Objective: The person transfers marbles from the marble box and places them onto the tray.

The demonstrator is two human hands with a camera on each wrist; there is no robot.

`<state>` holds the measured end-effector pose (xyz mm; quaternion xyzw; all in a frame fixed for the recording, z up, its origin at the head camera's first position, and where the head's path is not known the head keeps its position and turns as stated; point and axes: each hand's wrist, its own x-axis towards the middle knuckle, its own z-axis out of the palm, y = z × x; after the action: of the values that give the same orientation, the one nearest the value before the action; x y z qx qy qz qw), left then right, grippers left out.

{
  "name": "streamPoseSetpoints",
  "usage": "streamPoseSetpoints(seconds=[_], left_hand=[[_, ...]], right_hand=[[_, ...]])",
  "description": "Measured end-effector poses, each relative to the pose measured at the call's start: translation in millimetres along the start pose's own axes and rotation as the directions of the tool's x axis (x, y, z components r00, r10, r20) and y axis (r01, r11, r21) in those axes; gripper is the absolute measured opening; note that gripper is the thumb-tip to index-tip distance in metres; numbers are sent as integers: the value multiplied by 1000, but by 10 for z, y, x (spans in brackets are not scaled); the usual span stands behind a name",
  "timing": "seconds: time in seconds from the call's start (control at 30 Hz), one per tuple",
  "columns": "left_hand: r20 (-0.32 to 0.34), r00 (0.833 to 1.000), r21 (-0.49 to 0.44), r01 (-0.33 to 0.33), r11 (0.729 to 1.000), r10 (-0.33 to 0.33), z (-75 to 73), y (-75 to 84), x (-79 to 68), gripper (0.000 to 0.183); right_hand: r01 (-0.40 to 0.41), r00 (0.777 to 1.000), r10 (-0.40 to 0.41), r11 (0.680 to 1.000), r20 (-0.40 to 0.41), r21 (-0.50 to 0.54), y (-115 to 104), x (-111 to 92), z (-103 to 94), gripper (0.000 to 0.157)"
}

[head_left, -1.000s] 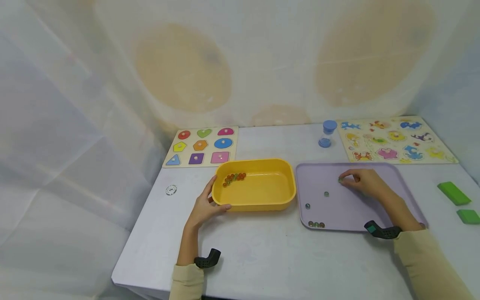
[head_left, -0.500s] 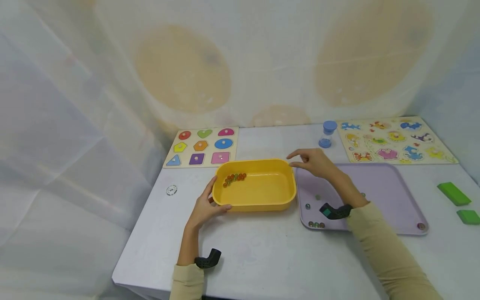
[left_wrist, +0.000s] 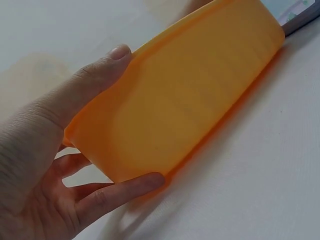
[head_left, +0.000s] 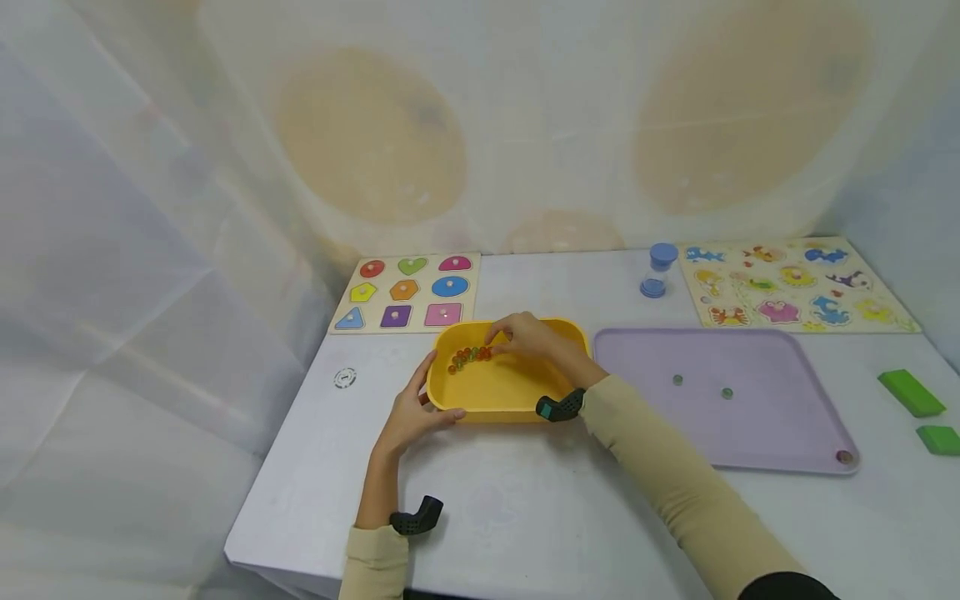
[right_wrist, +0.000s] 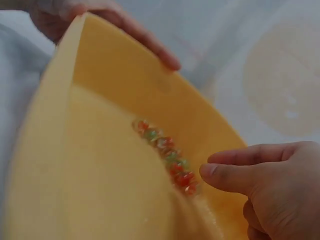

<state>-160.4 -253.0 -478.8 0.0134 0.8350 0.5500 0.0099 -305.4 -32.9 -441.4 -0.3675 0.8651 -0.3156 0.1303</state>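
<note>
My left hand (head_left: 414,418) grips the left end of a yellow plastic tub (head_left: 517,414), thumb at the near rim. In the left wrist view, fingers wrap around the tub's end and underside. A row of red-orange and green glass marbles (right_wrist: 172,157) lies inside, along the left and far part. My right hand (head_left: 528,337) reaches into the tub, just over the row's right end. Its thumb and index fingertips are drawn together; whether a marble sits between them is hidden. Two green marbles (head_left: 727,392) lie on a lilac tray (head_left: 757,433) to the right.
A brownish marble (head_left: 845,457) sits in the tray's near right corner. Behind stand a shape puzzle board (head_left: 416,326), a blue-capped sand timer (head_left: 657,271) and an animal puzzle board (head_left: 798,283). Green blocks (head_left: 911,392) lie far right; a round white token (head_left: 345,378) lies left.
My right hand has gone left from the tray, where it pinched a green marble, over the tub's rim and into the tub. My left hand keeps its grip on the tub.
</note>
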Motion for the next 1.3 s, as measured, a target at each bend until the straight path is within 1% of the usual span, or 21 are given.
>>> streamPoseSetpoints(seconds=[0.13,0.23,0.3,0.43,0.53,0.6,0.67,0.73,0.83,0.9,0.93,1.0,1.13,1.2,1.3], left_hand=[[3,1000,4,-10,1000,10,-8,1,-3,96],[4,1000,12,-8,1000,8,-13,8,2,97],[16,1000,15,-3,1000,3,-18,30,5,98],[48,999,10,16,1000,-17,-29,142,-26,100],[59,998,6,11,1000,-12,-30,255,-70,99],[60,998,10,5,1000,-6,-25,305,-90,99],[61,998,17,-9,1000,8,-17,328,-98,98],[62,998,19,-12,1000,11,-6,331,-98,97],[57,998,15,-12,1000,11,2,318,-94,97],[52,999,12,0,1000,0,0,297,-89,98],[44,999,12,0,1000,0,1,252,-74,98],[33,999,14,0,1000,0,0,167,-47,99],[14,1000,18,-11,1000,11,5,16,4,99],[16,1000,16,-16,1000,16,2,13,3,98],[10,1000,12,-22,1000,22,-2,15,2,98]], right_hand=[[-31,998,32,999,53,-20,39,54,75,18],[-16,998,17,1000,66,-21,55,68,99,18],[0,997,1,1000,71,-24,67,70,111,18],[34,996,-30,998,83,-57,88,67,139,16],[56,995,-48,993,82,-101,96,51,148,14],[68,996,-60,990,70,-122,89,13,128,13],[72,997,-66,990,51,-120,62,-67,72,14],[79,997,-78,992,18,-100,39,-191,-24,16],[83,995,-86,995,-56,-62,55,-446,-215,19],[84,988,-91,995,-126,-59,130,-638,-348,19],[76,984,-84,995,-158,-57,178,-745,-414,20],[36,974,-46,998,-220,-48,290,-975,-542,19],[-103,948,88,994,-305,-33,597,-1472,-716,25],[-163,931,142,986,-335,-36,769,-1701,-760,27],[-211,912,165,974,-375,-85,1011,-1978,-778,26]])
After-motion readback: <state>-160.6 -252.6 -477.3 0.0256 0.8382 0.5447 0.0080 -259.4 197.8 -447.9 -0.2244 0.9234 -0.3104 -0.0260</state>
